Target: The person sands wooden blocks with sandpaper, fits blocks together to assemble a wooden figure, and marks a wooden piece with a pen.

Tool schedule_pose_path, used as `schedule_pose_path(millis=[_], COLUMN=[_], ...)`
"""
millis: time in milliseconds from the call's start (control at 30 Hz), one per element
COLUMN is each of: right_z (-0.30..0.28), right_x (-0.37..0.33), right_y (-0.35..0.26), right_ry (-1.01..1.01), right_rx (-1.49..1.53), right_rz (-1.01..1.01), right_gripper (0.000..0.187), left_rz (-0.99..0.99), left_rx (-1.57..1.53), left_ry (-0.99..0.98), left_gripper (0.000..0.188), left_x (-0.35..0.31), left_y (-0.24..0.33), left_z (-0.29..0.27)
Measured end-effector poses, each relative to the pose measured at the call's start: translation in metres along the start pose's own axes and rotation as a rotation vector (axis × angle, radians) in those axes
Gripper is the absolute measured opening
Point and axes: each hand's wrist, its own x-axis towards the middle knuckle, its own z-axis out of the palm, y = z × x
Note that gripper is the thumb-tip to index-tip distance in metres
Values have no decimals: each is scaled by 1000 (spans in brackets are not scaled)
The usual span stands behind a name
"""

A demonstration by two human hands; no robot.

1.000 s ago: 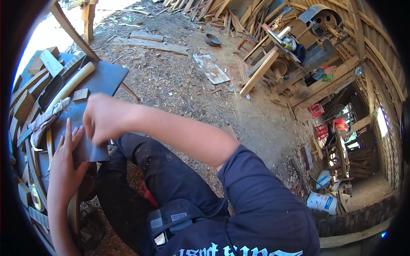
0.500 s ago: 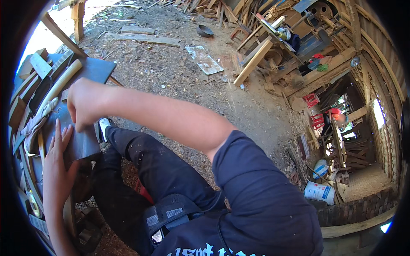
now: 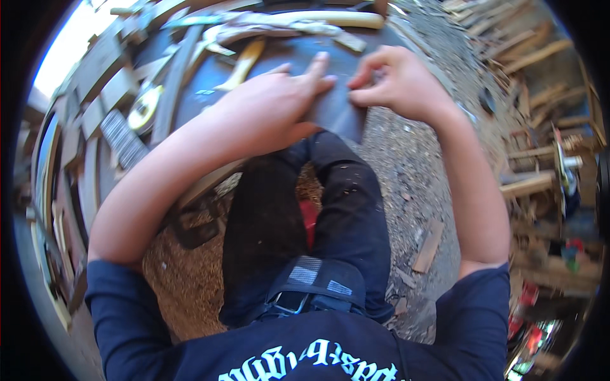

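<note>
My left hand [image 3: 276,105] lies with its fingers stretched out over a smooth dark board [image 3: 340,120] in front of my knees. To its right, my right hand [image 3: 400,86] is closed, thumb and fingertips drawn together at the board's right edge. Whatever it may pinch is too small or blurred to make out. Just beyond my left hand lies a brush-like tool with a yellowish handle [image 3: 246,63]. A crumpled pale cloth or glove [image 3: 254,26] rests behind that, near a pale round wooden handle [image 3: 352,19].
Left of the board lie several wood blocks [image 3: 98,66] and a round yellow-green object [image 3: 146,109]. A loose plank [image 3: 429,244] lies on the chip-strewn ground at right. Timber frames [image 3: 530,184] and piled scrap wood [image 3: 508,35] stand farther right.
The view has swung left, bringing the board to the top middle. My right hand has gone from a fist against the board to a pinch at its right edge. My left hand still lies over the board.
</note>
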Motion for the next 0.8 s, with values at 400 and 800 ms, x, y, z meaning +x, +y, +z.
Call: schedule_pose_path(millis=[400,800], right_z=[26,19], right_x=[-9,-23], right_y=[-37,-7], right_ry=[-132,133], right_rx=[-157,-204], right_rz=[-85,-174], right_gripper=[20,16], left_rz=[-36,11], left_rx=[14,46], left_ry=[-71,-37], left_gripper=[94,90], left_x=[1,6], left_y=[-4,-1], left_z=[-5,0])
